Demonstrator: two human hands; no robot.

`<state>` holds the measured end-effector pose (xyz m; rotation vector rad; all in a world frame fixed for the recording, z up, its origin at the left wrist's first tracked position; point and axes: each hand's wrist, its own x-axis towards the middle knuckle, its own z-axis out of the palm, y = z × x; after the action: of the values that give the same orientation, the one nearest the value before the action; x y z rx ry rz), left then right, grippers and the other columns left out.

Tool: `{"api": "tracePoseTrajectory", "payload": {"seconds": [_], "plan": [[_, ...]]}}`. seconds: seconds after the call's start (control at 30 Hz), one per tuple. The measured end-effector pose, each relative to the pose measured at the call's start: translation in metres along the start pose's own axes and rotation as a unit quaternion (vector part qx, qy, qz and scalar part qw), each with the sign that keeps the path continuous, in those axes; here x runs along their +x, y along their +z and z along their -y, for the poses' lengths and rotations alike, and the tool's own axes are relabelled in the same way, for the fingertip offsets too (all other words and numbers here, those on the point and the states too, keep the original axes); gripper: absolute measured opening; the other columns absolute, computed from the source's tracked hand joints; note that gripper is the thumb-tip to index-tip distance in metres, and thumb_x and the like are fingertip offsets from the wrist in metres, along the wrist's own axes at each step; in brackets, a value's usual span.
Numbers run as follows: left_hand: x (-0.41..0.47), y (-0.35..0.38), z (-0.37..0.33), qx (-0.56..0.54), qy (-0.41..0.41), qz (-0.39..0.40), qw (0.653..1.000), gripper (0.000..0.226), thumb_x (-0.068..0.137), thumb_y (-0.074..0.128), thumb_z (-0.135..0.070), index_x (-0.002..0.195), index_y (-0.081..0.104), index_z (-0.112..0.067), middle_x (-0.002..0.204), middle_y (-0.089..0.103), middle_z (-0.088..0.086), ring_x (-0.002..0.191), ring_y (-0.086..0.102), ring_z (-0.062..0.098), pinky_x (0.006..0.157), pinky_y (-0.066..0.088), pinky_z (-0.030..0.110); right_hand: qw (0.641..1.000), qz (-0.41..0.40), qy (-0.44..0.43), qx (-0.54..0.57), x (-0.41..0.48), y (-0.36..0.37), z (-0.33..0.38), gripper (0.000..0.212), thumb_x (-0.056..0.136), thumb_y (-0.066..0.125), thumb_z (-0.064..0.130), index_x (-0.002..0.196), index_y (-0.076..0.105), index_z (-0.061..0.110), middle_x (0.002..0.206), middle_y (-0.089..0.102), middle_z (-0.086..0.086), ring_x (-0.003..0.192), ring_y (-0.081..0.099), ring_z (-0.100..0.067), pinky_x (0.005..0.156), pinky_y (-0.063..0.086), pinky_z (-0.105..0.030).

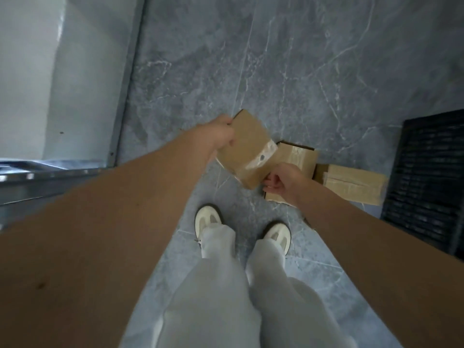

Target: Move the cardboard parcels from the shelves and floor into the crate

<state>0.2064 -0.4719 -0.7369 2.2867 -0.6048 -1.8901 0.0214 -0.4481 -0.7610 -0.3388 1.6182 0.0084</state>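
I hold a flat cardboard parcel with a band of clear tape above the floor, tilted. My left hand grips its upper left edge. My right hand pinches its lower right corner. Two more taped cardboard parcels lie on the grey tiled floor behind it: one partly hidden by the held parcel and my right hand, the other to its right. The black slatted crate stands at the right edge, right beside the second floor parcel.
A metal shelf edge juts in at the left, with a metal upright against a pale wall. My feet in white shoes stand on the grey marble-pattern floor just below the parcels.
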Motion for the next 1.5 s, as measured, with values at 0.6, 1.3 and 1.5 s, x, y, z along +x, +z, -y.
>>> {"api": "tracePoseTrajectory", "payload": {"seconds": [0.6,1.3,1.5], "plan": [[-0.195,-0.023,-0.051,-0.148,-0.057,-0.029,0.987,0.031,0.099,0.041,-0.039,0.126,0.051,-0.027,0.112,0.059,-0.001,0.089,0.059,0.018,0.072,0.056,0.039,0.998,-0.027,-0.042,-0.031,-0.188,-0.043,0.098,0.036,0.098,0.044,0.03,0.117,0.059,0.003,0.092,0.062,-0.013,0.076,0.06,-0.028,0.058,0.048,-0.031],[-0.644,-0.153,-0.262,-0.192,0.448,-0.266,0.831,0.031,0.098,0.036,-0.05,0.091,0.053,-0.025,0.104,0.062,0.005,0.103,0.058,0.023,0.096,0.043,0.042,0.892,0.063,-0.441,0.079,-0.692,-0.129,0.267,0.032,0.103,0.047,0.028,0.11,0.064,0.002,0.1,0.069,-0.016,0.091,0.066,-0.032,0.082,0.056,-0.048],[-0.724,-0.117,-0.247,-0.296,0.481,-0.324,0.759,0.041,0.083,0.053,-0.06,0.08,0.051,-0.019,0.102,0.065,0.014,0.105,0.063,0.028,0.101,0.048,0.05,0.83,0.158,-0.535,0.004,-0.76,-0.164,0.259,0.032,0.104,0.042,0.029,0.113,0.063,0.007,0.1,0.07,-0.012,0.09,0.067,-0.026,0.079,0.056,-0.039]]}}
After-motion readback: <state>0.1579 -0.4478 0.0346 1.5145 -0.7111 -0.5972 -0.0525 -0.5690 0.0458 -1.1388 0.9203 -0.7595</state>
